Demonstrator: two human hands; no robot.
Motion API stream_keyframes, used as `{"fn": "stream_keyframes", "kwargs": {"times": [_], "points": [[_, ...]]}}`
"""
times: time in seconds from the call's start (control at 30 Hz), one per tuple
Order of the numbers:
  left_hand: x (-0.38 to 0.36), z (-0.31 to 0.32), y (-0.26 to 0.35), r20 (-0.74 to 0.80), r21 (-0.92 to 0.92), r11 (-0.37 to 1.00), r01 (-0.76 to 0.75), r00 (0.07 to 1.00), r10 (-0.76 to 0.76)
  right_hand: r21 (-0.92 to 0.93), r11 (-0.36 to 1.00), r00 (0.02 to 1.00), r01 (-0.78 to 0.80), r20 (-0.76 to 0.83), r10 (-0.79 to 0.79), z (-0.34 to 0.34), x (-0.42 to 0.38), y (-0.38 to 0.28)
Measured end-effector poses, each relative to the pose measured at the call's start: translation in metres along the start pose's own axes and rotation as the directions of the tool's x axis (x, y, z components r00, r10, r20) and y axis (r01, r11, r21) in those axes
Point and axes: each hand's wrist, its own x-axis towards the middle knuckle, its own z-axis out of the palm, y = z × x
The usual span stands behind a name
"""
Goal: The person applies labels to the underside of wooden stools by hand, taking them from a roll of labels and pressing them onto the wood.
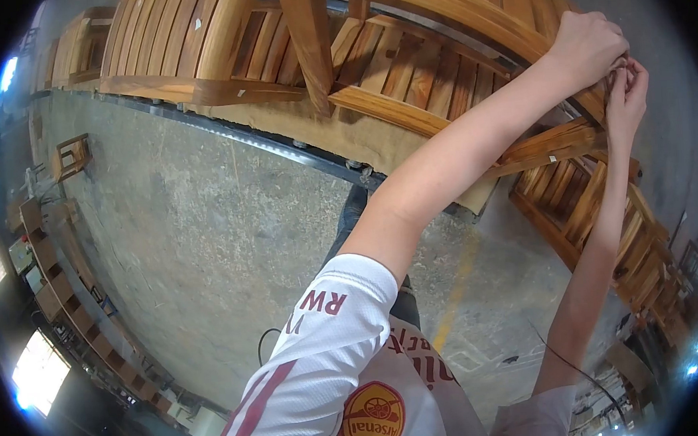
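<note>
A slatted wooden chair (427, 61) stands in front of me, with its curved armrest rail (440, 8) running toward my hands. My left hand (589, 47) is curled at the right end of that rail, and its fingertips meet those of my right hand. Just below it, my right hand (628, 101) has its fingers bent in a pinch beside the chair's corner. Anything between the fingers of either hand is hidden or too small to make out. My left forearm crosses in front of the chair's seat and lower frame.
More slatted wooden furniture (154, 38) stands at the upper left, and another stack (571, 196) is at the right. The chair rests on a cardboard-topped platform with a metal edge rail (256, 140). A small wooden frame (71, 157) sits on the concrete floor (229, 225).
</note>
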Motion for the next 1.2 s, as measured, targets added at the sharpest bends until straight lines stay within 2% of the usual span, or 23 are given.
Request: {"fn": "stream_keyframes", "kwargs": {"times": [0.03, 0.23, 0.33, 0.43, 0.53, 0.63, 0.73, 0.83, 0.87, 0.93, 1.0, 1.07, 1.13, 1.17, 1.2], "points": [[0.001, -0.003, 0.001, 0.009, -0.024, 1.000, 0.014, 1.000, -0.014, 0.025, 1.000, 1.000, 0.002, -0.009, -0.002, 0.001, 0.000, 0.001], [0.005, -0.014, -0.004, 0.159, -0.079, 0.996, 0.044, 0.987, -0.031, -0.117, 0.992, 0.999, 0.048, -0.007, -0.049, -0.001, 0.005, 0.011], [0.006, -0.010, -0.005, 0.154, -0.025, 0.999, 0.042, 0.987, -0.037, -0.077, 0.997, 1.000, 0.012, 0.004, -0.012, 0.000, 0.006, 0.011], [0.006, -0.008, -0.003, 0.168, -0.141, 0.975, 0.171, 0.975, -0.147, -0.081, 0.997, 1.000, 0.005, -0.016, -0.007, 0.001, 0.006, 0.010], [0.007, -0.008, -0.001, 0.247, -0.276, 0.901, 0.334, 0.931, -0.270, -0.107, 0.994, 0.999, -0.024, -0.048, 0.019, 0.001, -0.001, -0.007], [0.003, -0.018, 0.002, 0.120, -0.311, 0.921, 0.236, 0.971, -0.208, -0.096, 0.995, 0.995, -0.003, -0.103, -0.007, 0.004, -0.005, -0.014], [0.002, -0.019, 0.007, 0.013, -0.352, 0.910, 0.218, 0.974, -0.228, -0.202, 0.977, 0.985, 0.068, -0.139, -0.097, 0.004, -0.005, -0.015], [0.003, -0.016, 0.014, 0.108, -0.424, 0.832, 0.357, 0.932, -0.345, -0.215, 0.975, 0.982, 0.052, -0.168, -0.089, 0.004, -0.004, -0.020], [0.007, -0.016, 0.007, 0.064, -0.451, 0.766, 0.458, 0.873, -0.484, -0.183, 0.982, 0.980, 0.055, -0.177, -0.088, 0.005, -0.006, -0.018], [0.024, -0.022, -0.017, -0.006, -0.524, 0.588, 0.617, 0.687, -0.727, -0.123, 0.991, 0.977, 0.060, -0.195, -0.084, 0.004, -0.011, -0.015], [0.025, -0.054, -0.036, -0.075, -0.562, 0.667, 0.489, 0.773, -0.630, -0.131, 0.988, 0.983, 0.079, -0.154, -0.099, 0.002, -0.012, -0.016], [0.014, -0.118, -0.032, -0.115, -0.587, 0.742, 0.324, 0.874, -0.472, -0.114, 0.991, 0.991, 0.076, -0.099, -0.088, 0.003, -0.012, -0.013], [-0.024, -0.171, -0.036, -0.090, -0.643, 0.717, 0.269, 0.904, -0.419, -0.119, 0.989, 0.994, 0.091, -0.043, -0.096, 0.002, -0.006, -0.008], [-0.050, -0.191, -0.050, -0.230, -0.433, 0.853, 0.292, 0.879, -0.418, -0.120, 0.987, 0.994, 0.104, -0.021, -0.107, 0.003, 0.001, -0.006], [-0.078, -0.207, -0.065, -0.366, -0.197, 0.924, 0.328, 0.850, -0.379, -0.117, 0.989, 0.996, 0.086, -0.002, -0.087, 0.003, 0.008, -0.005]]}}
